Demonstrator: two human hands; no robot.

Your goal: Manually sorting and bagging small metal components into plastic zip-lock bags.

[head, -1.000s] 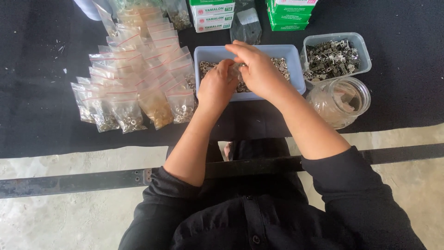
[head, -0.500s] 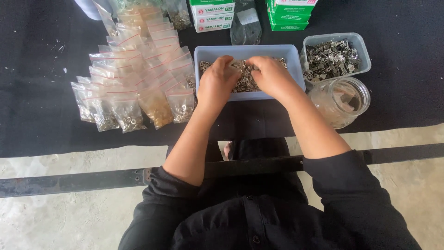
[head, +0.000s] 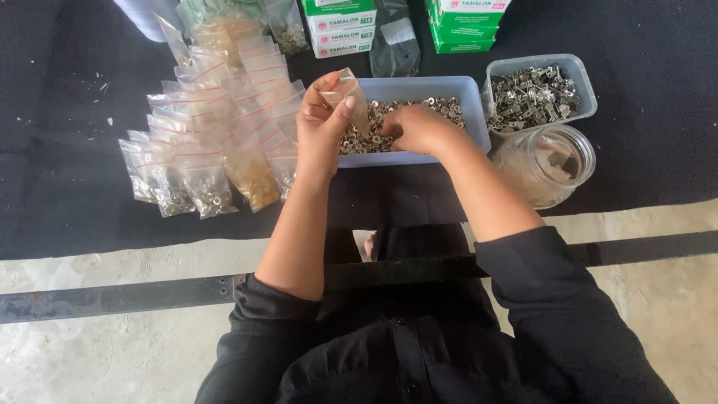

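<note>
My left hand (head: 323, 123) holds a small clear zip bag (head: 351, 96) upright, just above the near left corner of a pale blue tray (head: 471, 112) filled with small metal nuts (head: 441, 107). My right hand (head: 419, 127) is down in the tray, fingers curled into the nuts beside the bag. What the right fingers pinch is hidden.
Rows of filled small zip bags (head: 217, 127) lie left of the tray on the black mat (head: 67, 112). A clear tub of metal parts (head: 535, 90) and a glass jar (head: 550, 161) sit to the right. Green and white boxes (head: 340, 26) stand behind.
Both hands were together over the tray. The left hand has lifted up and left with the bag, while the right hand has dropped into the nuts.
</note>
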